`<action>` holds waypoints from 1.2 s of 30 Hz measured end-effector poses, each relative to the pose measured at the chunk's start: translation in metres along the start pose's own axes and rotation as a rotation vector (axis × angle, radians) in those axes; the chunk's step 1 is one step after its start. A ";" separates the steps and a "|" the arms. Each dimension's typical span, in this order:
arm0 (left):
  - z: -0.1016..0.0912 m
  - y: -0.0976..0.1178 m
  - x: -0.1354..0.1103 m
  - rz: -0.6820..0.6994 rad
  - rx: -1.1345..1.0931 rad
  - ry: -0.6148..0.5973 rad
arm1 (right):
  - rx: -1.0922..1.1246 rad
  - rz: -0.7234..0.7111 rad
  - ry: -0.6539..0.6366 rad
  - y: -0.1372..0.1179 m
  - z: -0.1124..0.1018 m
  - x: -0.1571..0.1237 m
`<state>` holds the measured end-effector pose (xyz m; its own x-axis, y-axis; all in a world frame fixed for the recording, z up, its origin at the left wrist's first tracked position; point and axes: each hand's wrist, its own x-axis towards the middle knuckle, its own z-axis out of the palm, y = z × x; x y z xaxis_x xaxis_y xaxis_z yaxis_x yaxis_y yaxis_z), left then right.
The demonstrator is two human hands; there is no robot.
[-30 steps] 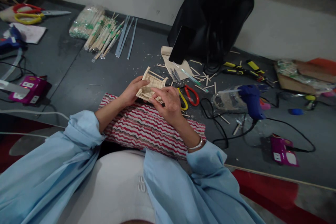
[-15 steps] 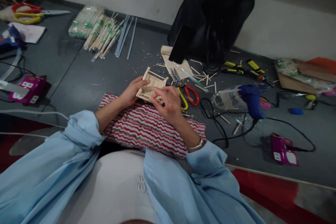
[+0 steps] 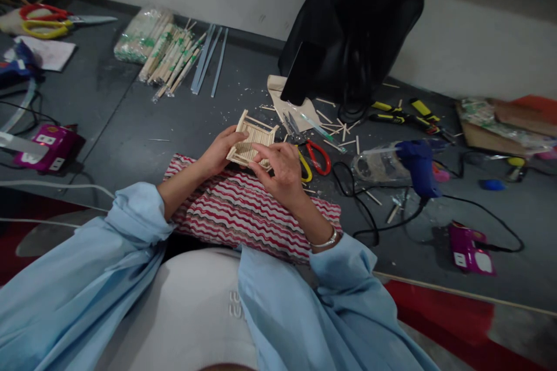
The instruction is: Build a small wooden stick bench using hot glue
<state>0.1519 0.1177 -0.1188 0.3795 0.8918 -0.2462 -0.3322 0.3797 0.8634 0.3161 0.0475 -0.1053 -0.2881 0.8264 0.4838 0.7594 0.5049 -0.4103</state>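
A small tray-like piece built from thin wooden sticks (image 3: 249, 138), with a slatted floor and raised rails, is tilted above a red-and-white striped cushion (image 3: 243, 214). My left hand (image 3: 220, 152) grips its left side, thumb on top and the other fingers underneath. Over its near right corner, my right hand (image 3: 281, 167) has thumb and index finger closed against the sticks; the other fingers are partly hidden. Red-and-yellow scissors (image 3: 317, 157) lie just beyond my right hand, partly covered by it.
Cut sticks (image 3: 343, 127) and a black bag (image 3: 352, 40) are beyond the scissors. At right are a blue glue gun (image 3: 415, 168), its cable and a purple box (image 3: 470, 248). Wrapped stick bundles (image 3: 174, 61) lie back left; another purple box (image 3: 46, 148) stands left.
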 end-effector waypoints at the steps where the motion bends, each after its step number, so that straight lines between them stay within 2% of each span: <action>1: 0.000 0.000 0.000 0.002 -0.004 -0.003 | -0.003 0.001 -0.002 0.000 0.000 0.000; 12: 0.000 0.001 -0.001 -0.008 -0.016 -0.018 | 0.012 -0.012 0.008 0.000 0.000 0.001; 16: 0.001 0.002 -0.001 -0.013 -0.007 -0.007 | 0.016 -0.031 0.030 0.000 0.000 0.000; 23: 0.000 -0.001 0.002 -0.017 -0.008 0.035 | 0.014 0.000 -0.007 0.000 -0.001 0.000; 31: -0.002 -0.006 0.003 -0.005 0.064 -0.028 | 0.031 -0.014 0.003 0.009 0.001 0.002; 34: -0.004 -0.006 0.003 0.012 0.099 0.014 | 0.045 0.015 0.022 0.011 -0.002 0.003; 36: -0.005 -0.004 0.002 0.021 0.102 0.069 | 0.063 0.056 0.081 0.012 -0.006 0.004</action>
<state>0.1501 0.1193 -0.1252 0.3115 0.9156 -0.2544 -0.2482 0.3368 0.9083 0.3275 0.0554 -0.1040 -0.1962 0.8324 0.5182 0.7344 0.4750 -0.4849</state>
